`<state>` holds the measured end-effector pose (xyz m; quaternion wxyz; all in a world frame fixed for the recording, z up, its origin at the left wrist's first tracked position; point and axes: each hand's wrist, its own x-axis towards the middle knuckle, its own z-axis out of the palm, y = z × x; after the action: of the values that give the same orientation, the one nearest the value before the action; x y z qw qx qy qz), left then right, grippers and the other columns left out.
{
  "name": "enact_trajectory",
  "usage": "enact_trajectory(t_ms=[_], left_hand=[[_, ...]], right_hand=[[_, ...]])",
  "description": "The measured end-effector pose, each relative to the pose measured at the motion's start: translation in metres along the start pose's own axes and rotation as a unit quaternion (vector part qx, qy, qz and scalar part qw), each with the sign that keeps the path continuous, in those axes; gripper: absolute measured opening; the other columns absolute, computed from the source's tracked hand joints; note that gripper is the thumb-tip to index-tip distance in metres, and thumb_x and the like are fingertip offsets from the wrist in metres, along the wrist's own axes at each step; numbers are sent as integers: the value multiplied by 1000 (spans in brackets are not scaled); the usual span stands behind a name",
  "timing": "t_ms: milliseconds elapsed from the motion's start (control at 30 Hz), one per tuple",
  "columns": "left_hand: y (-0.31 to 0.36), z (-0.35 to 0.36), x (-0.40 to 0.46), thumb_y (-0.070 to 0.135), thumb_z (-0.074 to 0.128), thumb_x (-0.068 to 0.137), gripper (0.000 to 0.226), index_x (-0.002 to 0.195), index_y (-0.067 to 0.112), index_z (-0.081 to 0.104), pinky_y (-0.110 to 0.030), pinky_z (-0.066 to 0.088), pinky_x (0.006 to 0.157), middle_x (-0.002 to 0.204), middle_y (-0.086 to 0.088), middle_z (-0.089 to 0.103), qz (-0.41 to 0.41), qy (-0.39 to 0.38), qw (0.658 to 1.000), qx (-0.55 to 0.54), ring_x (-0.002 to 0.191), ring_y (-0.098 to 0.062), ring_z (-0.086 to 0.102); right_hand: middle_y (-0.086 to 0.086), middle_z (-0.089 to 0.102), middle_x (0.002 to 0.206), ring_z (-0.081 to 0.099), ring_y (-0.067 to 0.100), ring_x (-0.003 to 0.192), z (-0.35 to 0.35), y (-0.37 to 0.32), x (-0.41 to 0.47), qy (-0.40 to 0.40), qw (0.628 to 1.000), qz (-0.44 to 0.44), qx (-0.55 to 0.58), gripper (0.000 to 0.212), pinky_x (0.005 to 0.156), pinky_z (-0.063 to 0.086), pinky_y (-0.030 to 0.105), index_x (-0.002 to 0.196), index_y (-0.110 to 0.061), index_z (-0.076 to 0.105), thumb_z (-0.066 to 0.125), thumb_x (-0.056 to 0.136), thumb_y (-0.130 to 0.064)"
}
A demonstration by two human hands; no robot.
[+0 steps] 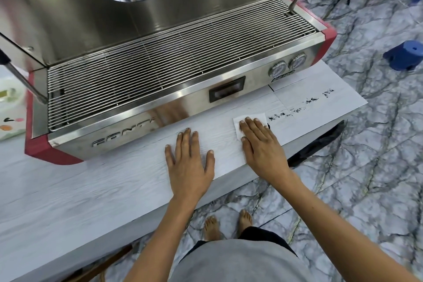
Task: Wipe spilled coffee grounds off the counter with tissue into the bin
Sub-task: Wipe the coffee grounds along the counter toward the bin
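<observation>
A white tissue [242,121] lies flat on the pale wood-grain counter [103,190], in front of the espresso machine. My right hand [261,142] presses on it with straight fingers. Dark coffee grounds [297,110] trail in a broken line from the tissue's right edge toward the counter's right end. A small dark clump sits right at the tissue's right corner. My left hand [188,160] rests flat on the bare counter, left of the tissue. A black bin bag [320,142] shows below the counter's front edge on the right.
A steel and red espresso machine [171,64] fills the back of the counter, with steam wands at both sides. A blue plastic stool [405,55] stands on the marbled floor at right. My bare feet show below the counter edge.
</observation>
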<state>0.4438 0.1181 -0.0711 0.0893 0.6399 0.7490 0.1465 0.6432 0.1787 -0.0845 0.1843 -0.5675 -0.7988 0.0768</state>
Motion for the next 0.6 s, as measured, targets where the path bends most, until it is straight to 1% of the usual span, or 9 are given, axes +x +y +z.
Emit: enact_trajectory(t_ms=[233, 467, 600], left_hand=[[0, -1, 1, 57, 21, 95, 72, 153, 16, 29, -48, -1, 123, 165, 0, 18, -4, -5, 1000, -9, 152, -16, 8], [5, 2, 1, 57, 24, 94, 71, 151, 16, 33, -48, 0, 123, 164, -1, 22, -19, 10, 999, -29, 152, -17, 11], [12, 5, 2, 57, 25, 94, 70, 151, 17, 32, -48, 1, 123, 164, 0, 21, -23, 10, 999, -32, 152, -16, 11]], right_hand=[[8, 41, 149, 31, 23, 141, -3, 11, 0, 4, 1000, -15, 8, 46, 116, 27, 42, 142, -12, 43, 34, 101, -29], [6, 39, 150, 29, 21, 142, -9, 31, 7, -10, 1000, -26, 8, 47, 115, 28, 43, 143, -13, 42, 31, 101, -31], [6, 40, 150, 29, 21, 142, -13, 42, 11, -12, 999, -28, 11, 48, 114, 29, 44, 143, -13, 43, 30, 101, -32]])
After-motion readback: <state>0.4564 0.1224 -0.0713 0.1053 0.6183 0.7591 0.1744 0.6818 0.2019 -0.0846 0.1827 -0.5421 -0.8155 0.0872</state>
